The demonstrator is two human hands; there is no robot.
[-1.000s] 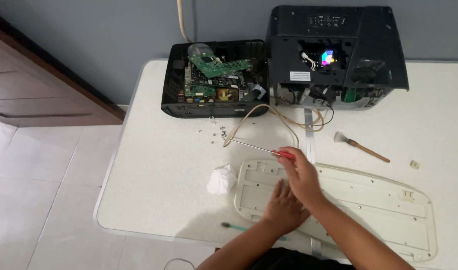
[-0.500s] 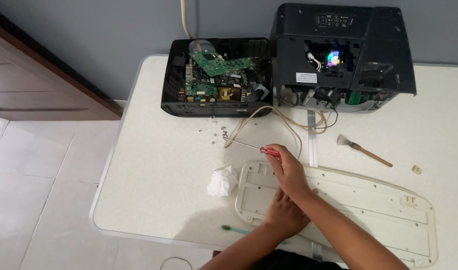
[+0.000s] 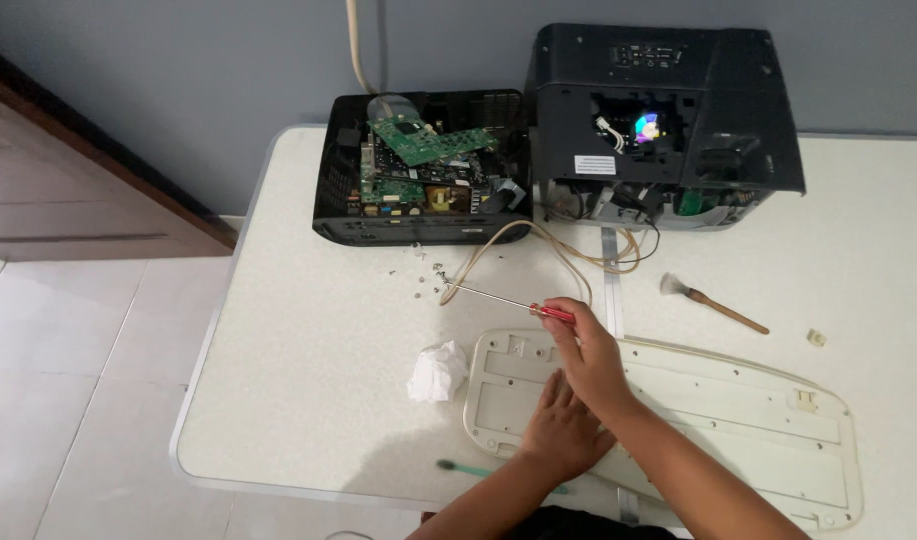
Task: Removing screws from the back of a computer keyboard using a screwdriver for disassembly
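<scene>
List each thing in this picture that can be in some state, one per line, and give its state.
Left hand: flat on the white panel.
Right hand: gripping the screwdriver, tip by the loose screws.
White panel: lying flat on the table.
Left black case: open, green circuit board tilted up.
Right black case: opened, insides showing.
Tissue: crumpled.
Brush: lying unused.

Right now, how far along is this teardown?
Done: both black housings lie open, circuit boards exposed, loose screws on the table, cream panel off. In hand: the right hand points a red-handled screwdriver toward the screws while the left hand presses the panel. Left: boards remain in the housing; brush lies untouched.
</scene>
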